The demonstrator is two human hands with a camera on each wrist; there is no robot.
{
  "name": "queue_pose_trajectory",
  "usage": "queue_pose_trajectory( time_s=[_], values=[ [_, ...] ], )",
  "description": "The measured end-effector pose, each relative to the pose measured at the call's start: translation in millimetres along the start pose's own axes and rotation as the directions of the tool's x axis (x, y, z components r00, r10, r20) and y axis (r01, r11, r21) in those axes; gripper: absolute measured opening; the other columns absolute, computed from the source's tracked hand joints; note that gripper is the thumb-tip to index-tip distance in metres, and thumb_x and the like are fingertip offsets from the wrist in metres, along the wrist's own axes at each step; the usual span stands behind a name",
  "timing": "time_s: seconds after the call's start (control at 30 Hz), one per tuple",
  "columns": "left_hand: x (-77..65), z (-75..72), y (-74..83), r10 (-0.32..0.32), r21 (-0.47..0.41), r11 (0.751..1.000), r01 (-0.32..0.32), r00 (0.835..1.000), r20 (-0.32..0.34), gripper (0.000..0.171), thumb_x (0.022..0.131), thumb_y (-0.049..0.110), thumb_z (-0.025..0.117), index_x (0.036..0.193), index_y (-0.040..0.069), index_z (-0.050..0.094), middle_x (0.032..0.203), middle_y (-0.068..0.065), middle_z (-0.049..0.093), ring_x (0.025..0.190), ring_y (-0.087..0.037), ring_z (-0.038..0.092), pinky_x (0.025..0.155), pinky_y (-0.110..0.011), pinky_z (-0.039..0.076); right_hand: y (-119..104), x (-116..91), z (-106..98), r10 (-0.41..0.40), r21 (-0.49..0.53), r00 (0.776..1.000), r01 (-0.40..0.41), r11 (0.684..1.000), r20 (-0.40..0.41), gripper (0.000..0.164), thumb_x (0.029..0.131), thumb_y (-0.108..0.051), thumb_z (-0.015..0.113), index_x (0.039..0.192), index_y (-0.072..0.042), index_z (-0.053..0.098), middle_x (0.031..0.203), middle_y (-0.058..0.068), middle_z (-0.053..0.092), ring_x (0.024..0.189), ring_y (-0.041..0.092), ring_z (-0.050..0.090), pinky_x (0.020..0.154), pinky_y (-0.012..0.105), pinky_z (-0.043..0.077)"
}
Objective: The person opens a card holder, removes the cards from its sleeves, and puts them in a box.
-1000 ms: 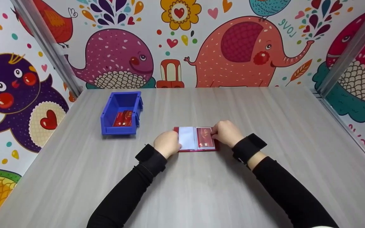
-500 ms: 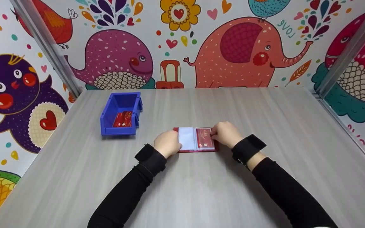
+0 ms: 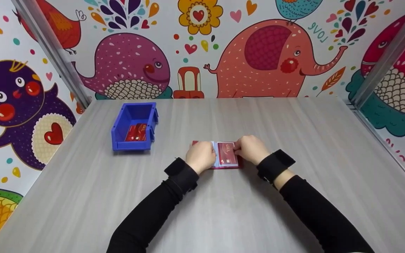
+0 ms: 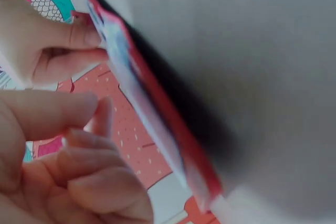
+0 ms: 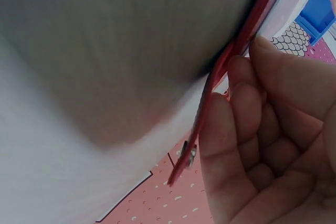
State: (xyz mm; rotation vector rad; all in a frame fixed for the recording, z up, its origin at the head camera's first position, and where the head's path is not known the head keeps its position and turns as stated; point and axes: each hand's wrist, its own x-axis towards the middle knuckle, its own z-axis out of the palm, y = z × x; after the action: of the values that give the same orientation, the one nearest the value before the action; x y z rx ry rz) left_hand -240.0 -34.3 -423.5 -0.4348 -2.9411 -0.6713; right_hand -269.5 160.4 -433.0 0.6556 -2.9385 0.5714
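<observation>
A red card holder [image 3: 225, 167] lies unfolded on the table, with a red card [image 3: 226, 153] showing in its right-hand clear sleeve. Over the left page hovers my left hand [image 3: 201, 157]; the left wrist view shows its fingers loosely curled, with a gap between them and the card holder. With thumb and forefinger my right hand [image 3: 253, 149] pinches the right edge of the card holder. From below, the right wrist view shows the thumb [image 5: 268, 51] against the page edge and the cover flap with a metal snap [image 5: 189, 153] hanging past the fingers.
A blue plastic bin [image 3: 132, 144] stands at the back left of the table [image 3: 206, 218], holding red cards [image 3: 137, 132]. Walls printed with cartoon animals close off the back and both sides.
My left hand has let go of the card holder's left edge and moved right, over the left page. The right hand has kept its place at the right edge.
</observation>
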Motion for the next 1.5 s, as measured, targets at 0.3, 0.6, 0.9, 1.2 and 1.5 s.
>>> queue_pose_trajectory(
  time_s=[0.3,0.6,0.9,1.2,1.5],
  values=[
    [3.4,9.1,9.3,0.025,-0.009,1.000,-0.025,1.000,0.004,0.042,0.083,0.003,0.061,0.052,0.016,0.036,0.060,-0.003,0.054,0.060,-0.022,0.054,0.059,-0.041,0.047,0.0,-0.2,1.4,-0.006,0.004,1.000,0.006,1.000,-0.011,0.004,0.080,-0.005,0.079,0.084,-0.005,0.080,0.084,0.007,0.074,0.079,0.026,0.068,0.075,0.042,0.053],
    [4.8,8.9,9.1,-0.035,0.001,0.999,0.035,0.998,0.059,0.036,0.086,0.005,0.061,0.056,0.014,0.042,0.070,-0.007,0.062,0.067,-0.024,0.059,0.065,-0.043,0.051,-1.4,-0.3,0.1,-0.003,-0.002,1.000,0.003,1.000,-0.005,0.004,0.080,-0.005,0.079,0.084,-0.003,0.079,0.083,0.009,0.074,0.080,0.029,0.068,0.076,0.043,0.053],
    [10.1,6.0,11.5,-0.102,0.005,0.995,0.103,0.983,0.150,0.018,0.081,0.005,0.062,0.065,0.011,0.055,0.082,-0.008,0.067,0.067,-0.020,0.054,0.068,-0.043,0.052,-3.9,-1.1,-0.4,-0.001,-0.029,1.000,0.001,1.000,-0.013,0.004,0.080,-0.006,0.079,0.078,-0.003,0.078,0.078,0.007,0.073,0.074,0.026,0.066,0.072,0.043,0.052],
    [9.3,3.9,14.2,-0.125,-0.001,0.992,0.127,0.978,0.164,0.008,0.079,0.008,0.064,0.072,0.008,0.061,0.085,-0.008,0.068,0.069,-0.020,0.055,0.068,-0.041,0.051,-6.6,-2.1,1.5,0.031,-0.034,0.999,-0.032,0.999,-0.024,0.005,0.081,-0.004,0.078,0.077,-0.003,0.077,0.076,0.008,0.072,0.069,0.023,0.064,0.067,0.041,0.052],
    [9.8,5.0,16.7,-0.122,-0.005,0.992,0.125,0.973,0.196,0.006,0.083,0.012,0.065,0.083,0.005,0.067,0.094,-0.011,0.070,0.077,-0.023,0.061,0.072,-0.041,0.052,-8.7,-3.1,0.4,0.018,-0.060,1.000,-0.019,0.998,-0.026,0.007,0.082,-0.003,0.077,0.076,-0.003,0.076,0.073,0.007,0.070,0.066,0.022,0.060,0.065,0.040,0.051]
  ],
)
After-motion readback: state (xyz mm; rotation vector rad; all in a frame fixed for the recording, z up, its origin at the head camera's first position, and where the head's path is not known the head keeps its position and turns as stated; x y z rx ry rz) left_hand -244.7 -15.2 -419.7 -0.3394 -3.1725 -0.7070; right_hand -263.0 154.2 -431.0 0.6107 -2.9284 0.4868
